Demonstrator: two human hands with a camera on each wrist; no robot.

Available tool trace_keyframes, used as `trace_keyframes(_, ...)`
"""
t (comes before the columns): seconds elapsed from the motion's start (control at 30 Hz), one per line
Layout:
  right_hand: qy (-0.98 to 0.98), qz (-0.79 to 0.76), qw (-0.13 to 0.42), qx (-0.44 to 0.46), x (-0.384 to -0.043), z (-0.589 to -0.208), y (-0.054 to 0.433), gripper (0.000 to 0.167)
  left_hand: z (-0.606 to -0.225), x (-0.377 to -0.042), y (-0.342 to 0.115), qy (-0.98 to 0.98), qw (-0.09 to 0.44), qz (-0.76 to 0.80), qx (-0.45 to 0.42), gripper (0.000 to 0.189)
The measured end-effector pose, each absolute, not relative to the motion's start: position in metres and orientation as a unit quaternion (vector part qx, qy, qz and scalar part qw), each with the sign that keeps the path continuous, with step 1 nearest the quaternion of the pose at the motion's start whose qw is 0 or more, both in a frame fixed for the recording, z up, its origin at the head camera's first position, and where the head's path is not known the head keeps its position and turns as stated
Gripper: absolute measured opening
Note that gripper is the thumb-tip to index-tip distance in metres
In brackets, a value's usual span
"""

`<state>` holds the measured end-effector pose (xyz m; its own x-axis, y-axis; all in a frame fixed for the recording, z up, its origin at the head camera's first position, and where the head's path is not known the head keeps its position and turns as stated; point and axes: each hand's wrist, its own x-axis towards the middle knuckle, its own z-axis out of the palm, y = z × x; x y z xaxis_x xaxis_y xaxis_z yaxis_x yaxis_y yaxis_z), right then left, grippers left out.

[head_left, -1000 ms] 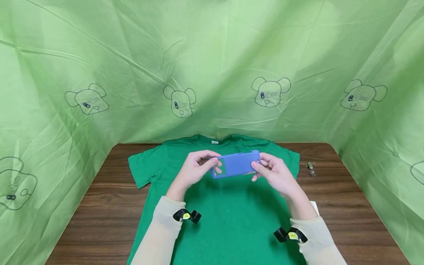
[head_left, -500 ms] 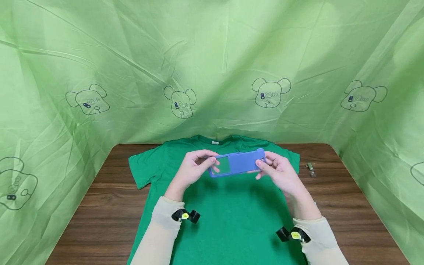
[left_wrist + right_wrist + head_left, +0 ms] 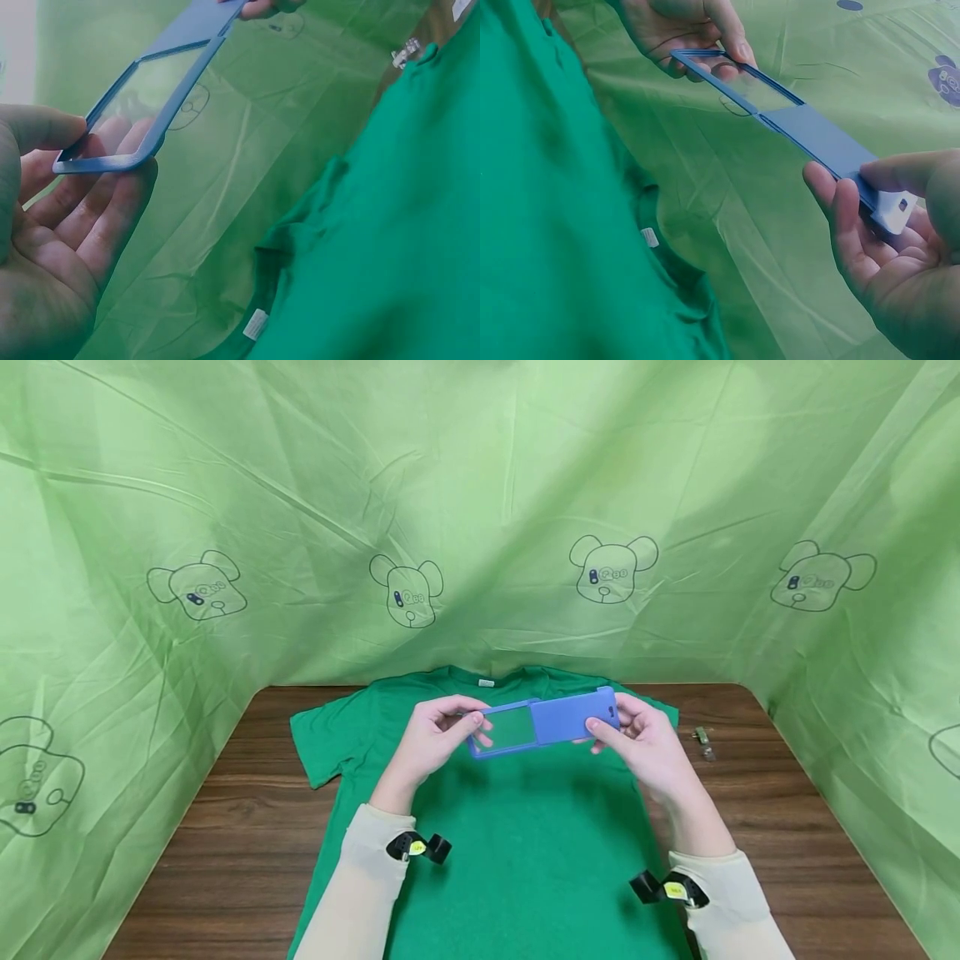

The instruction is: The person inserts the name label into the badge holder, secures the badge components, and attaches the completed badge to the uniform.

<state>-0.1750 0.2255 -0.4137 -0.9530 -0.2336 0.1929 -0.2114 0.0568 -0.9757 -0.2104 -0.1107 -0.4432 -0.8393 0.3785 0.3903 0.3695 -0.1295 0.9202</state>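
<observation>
Left hand, right hand: fingers pinch blue holder over green shirt; overpulling could split it in 2.

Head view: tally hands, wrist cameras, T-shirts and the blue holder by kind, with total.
Bare left hand and bare right hand: 2
Boxy black wrist cameras: 2
Blue rectangular plastic holder: 1
Green short-sleeved fabric T-shirt: 1
Total: 6

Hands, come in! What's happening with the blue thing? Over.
Left hand, right hand: gripping opposite ends. Blue holder: clear window exposed, above green T-shirt. Nothing visibly blocking.
</observation>
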Motion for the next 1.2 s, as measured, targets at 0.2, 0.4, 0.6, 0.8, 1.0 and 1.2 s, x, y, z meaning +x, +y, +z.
trace_keyframes(0.2,0.726,-0.675,-0.020,-0.130,-0.173,-0.411,0.230,0.035,-0.443,-0.211,-0.111,0.659,0.002,0.698,0.280,0.017)
trace_keyframes(0.4,0.736,-0.666,-0.035,-0.116,-0.170,-0.407,0.236,0.035,-0.444,-0.211,-0.111,0.661,-0.005,0.699,0.272,0.018)
trace_keyframes(0.6,0.744,-0.661,-0.038,-0.096,-0.170,-0.404,0.241,0.036,-0.446,-0.213,-0.111,0.658,-0.008,0.703,0.271,0.018)
trace_keyframes(0.8,0.733,-0.671,-0.052,-0.100,-0.172,-0.401,0.249,0.035,-0.447,-0.212,-0.111,0.663,-0.008,0.698,0.271,0.017)
trace_keyframes(1.0,0.699,-0.707,-0.054,-0.099,-0.173,-0.400,0.257,0.040,-0.444,-0.211,-0.110,0.671,-0.008,0.692,0.266,0.017)
trace_keyframes(1.2,0.685,-0.720,-0.054,-0.099,-0.173,-0.401,0.261,0.037,-0.445,-0.210,-0.109,0.671,-0.004,0.692,0.266,0.017)
